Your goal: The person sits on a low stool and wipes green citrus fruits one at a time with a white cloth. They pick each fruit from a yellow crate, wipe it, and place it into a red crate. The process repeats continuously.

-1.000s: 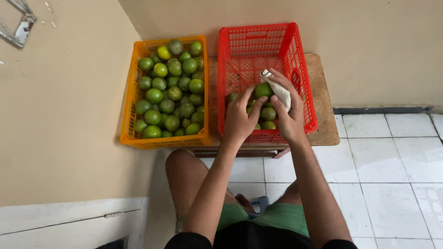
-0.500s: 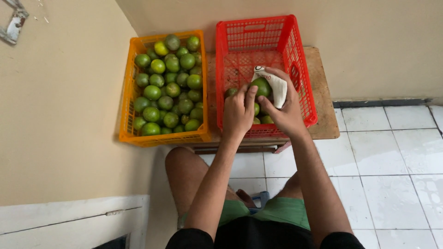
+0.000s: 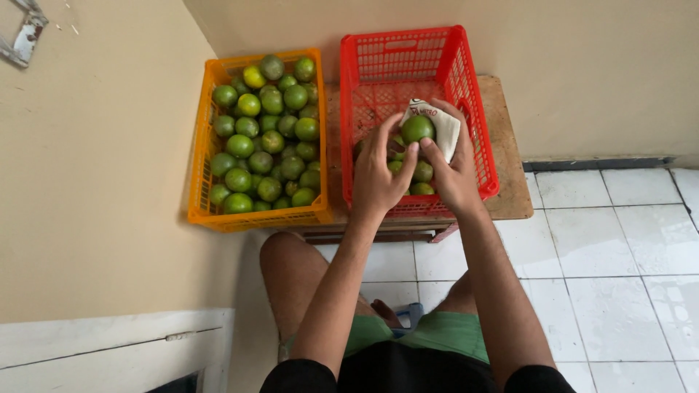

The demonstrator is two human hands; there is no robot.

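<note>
Since half a second ago, both hands are sitting a little higher over the red plastic lattice crate, and the round green lime is now showing more fully above the fingers, lifted clear of the fruit lying below. That reads to me as the wiping being in full swing on this one fruit, not a reach for the next.

The left hand is curling around the lime from the left of the frame, fingertips pressing on its lower side. The right hand is closing on it from the right, pinching the white folded cloth against the fruit, so both hands are gripping the same lime, one bare and one through the cloth. The lime is being held in the middle of the frame, above the red crate's near half.

Being nearly a ball, the lime is showing no clear long axis, and I cannot tell which way its stem end is pointing.

A few more green limes are lying in the red crate under the hands. To the left, the orange plastic crate is sitting just beside it, heaped with green and yellowish limes. Both crates are resting on a low wooden tabletop against the beige wall.
</note>
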